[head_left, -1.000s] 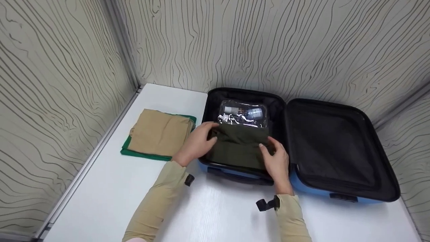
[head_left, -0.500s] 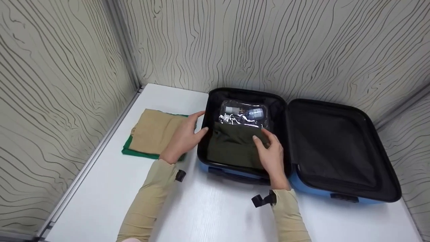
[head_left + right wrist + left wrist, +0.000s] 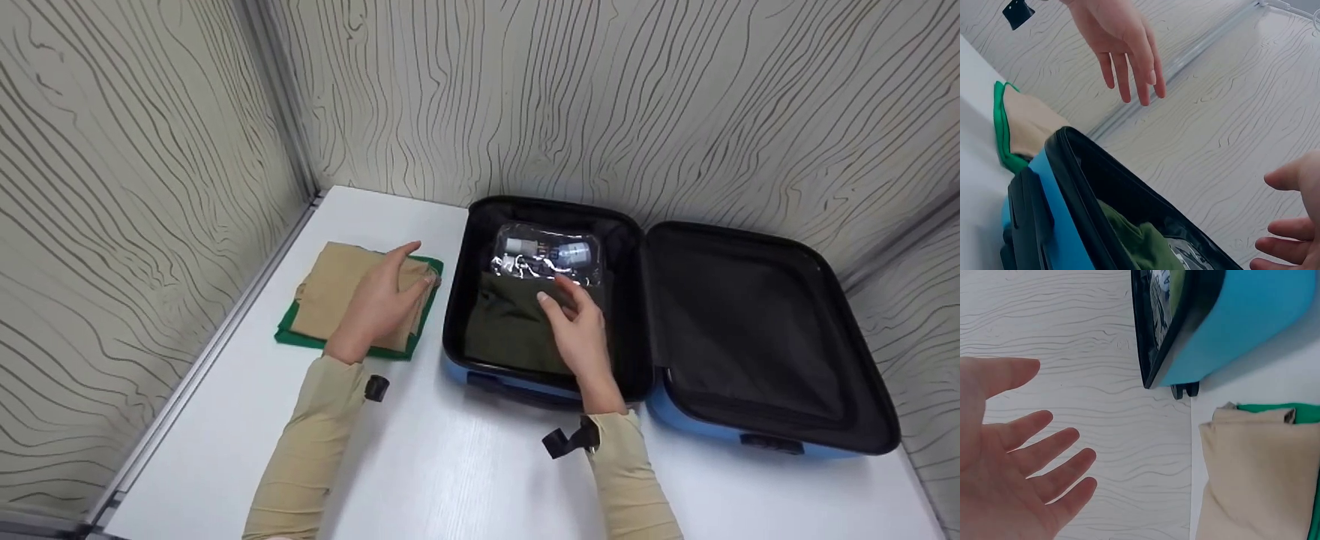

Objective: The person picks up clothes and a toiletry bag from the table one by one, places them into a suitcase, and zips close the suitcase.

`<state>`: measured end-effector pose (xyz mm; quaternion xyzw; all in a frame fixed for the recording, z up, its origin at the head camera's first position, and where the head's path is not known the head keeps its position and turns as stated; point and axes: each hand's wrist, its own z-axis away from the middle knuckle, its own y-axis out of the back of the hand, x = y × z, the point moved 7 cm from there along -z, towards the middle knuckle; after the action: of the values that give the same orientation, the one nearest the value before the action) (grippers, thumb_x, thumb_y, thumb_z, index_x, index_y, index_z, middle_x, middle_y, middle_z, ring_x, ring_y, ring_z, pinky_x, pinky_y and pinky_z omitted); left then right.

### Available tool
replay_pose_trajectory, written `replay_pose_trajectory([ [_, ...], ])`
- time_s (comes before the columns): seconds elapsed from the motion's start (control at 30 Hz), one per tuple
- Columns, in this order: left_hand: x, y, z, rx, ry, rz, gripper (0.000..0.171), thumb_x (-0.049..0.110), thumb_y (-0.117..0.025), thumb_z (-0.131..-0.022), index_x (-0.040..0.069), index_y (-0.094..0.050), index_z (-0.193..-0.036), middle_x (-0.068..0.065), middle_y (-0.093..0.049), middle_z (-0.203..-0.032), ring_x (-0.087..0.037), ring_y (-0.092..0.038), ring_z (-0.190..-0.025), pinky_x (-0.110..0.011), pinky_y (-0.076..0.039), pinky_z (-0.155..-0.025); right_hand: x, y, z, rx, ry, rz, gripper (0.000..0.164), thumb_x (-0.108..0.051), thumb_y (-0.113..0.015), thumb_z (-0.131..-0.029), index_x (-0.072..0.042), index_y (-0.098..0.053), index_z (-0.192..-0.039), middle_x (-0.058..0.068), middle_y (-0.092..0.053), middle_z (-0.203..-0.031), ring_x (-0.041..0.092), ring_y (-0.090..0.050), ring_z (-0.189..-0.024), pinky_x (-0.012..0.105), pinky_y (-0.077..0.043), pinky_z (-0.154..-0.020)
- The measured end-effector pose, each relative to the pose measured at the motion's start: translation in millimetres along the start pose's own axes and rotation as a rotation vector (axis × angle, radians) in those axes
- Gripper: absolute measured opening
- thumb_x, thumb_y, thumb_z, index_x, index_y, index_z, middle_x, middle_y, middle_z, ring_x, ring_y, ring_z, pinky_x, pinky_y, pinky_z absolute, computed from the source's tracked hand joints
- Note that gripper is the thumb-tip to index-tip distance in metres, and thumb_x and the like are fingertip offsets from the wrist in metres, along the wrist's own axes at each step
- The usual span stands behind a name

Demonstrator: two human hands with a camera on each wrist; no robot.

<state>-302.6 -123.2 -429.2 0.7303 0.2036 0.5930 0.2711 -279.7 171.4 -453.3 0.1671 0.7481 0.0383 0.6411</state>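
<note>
My left hand (image 3: 381, 300), fingers spread and holding nothing, hovers over a folded beige garment (image 3: 330, 289) on the table. That garment lies on a folded green one (image 3: 289, 335), whose edges stick out around it. Over the left half of the open blue suitcase (image 3: 559, 204) is my right hand (image 3: 581, 326), relaxed with nothing in it. Beneath it, a folded dark green garment (image 3: 506, 330) fills the front of that half. Behind this lies a clear pouch (image 3: 551, 251) with small bottles inside. The left wrist view shows the beige garment (image 3: 1264, 467) below the left hand (image 3: 1022, 461).
The suitcase's other half, a black-lined lid (image 3: 742, 322), lies opened flat to the right. A white table (image 3: 450, 465) carries everything. Patterned wall panels (image 3: 570, 97) stand close behind and at the left side.
My left hand has left the dark green garment in the suitcase and moved left over the beige garment. My right hand has drifted a little left, off the garment's right edge.
</note>
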Motion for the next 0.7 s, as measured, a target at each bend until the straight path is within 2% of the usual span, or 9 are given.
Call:
replay_pose_trajectory([
  [0.13,-8.4,11.1,0.6,0.021,-0.001,-0.027,0.060,0.026,-0.062,-0.103,0.005,-0.040,-0.155,-0.017,-0.041,-0.157,-0.033,-0.037,-0.144,-0.049,-0.030,-0.115,-6,-12,-1,-0.030,-0.010,-0.058,0.051,-0.015,-0.069,-0.098,0.005,-0.054,-0.143,0.022,-0.053,-0.144,0.034,-0.049,-0.134,0.046,-0.039,-0.109],
  [0.4,-32.8,42.3,1.2,0.069,0.094,-0.075,0.062,0.025,-0.061,-0.103,0.006,-0.037,-0.157,-0.017,-0.037,-0.159,-0.035,-0.032,-0.146,-0.051,-0.027,-0.117,-17,-44,1,-0.137,-0.030,-0.089,0.055,-0.016,-0.068,-0.099,0.003,-0.050,-0.147,0.021,-0.052,-0.146,0.033,-0.048,-0.135,0.043,-0.039,-0.109],
  [0.53,-40.4,60.9,-2.5,0.109,0.101,-0.107,0.061,0.023,-0.059,-0.103,0.003,-0.037,-0.156,-0.020,-0.037,-0.158,-0.038,-0.032,-0.146,-0.052,-0.025,-0.117,-26,-59,-1,-0.186,-0.023,-0.099,0.056,-0.016,-0.067,-0.099,0.003,-0.048,-0.148,0.020,-0.052,-0.146,0.033,-0.048,-0.136,0.041,-0.040,-0.110],
  [0.7,-52.0,77.8,-6.1,0.159,0.104,-0.085,0.058,0.021,-0.057,-0.103,-0.002,-0.039,-0.153,-0.023,-0.040,-0.155,-0.041,-0.036,-0.142,-0.052,-0.028,-0.116,-37,-73,-5,-0.226,-0.004,-0.093,0.056,-0.016,-0.067,-0.100,0.003,-0.048,-0.148,0.019,-0.051,-0.147,0.032,-0.048,-0.136,0.042,-0.040,-0.110],
])
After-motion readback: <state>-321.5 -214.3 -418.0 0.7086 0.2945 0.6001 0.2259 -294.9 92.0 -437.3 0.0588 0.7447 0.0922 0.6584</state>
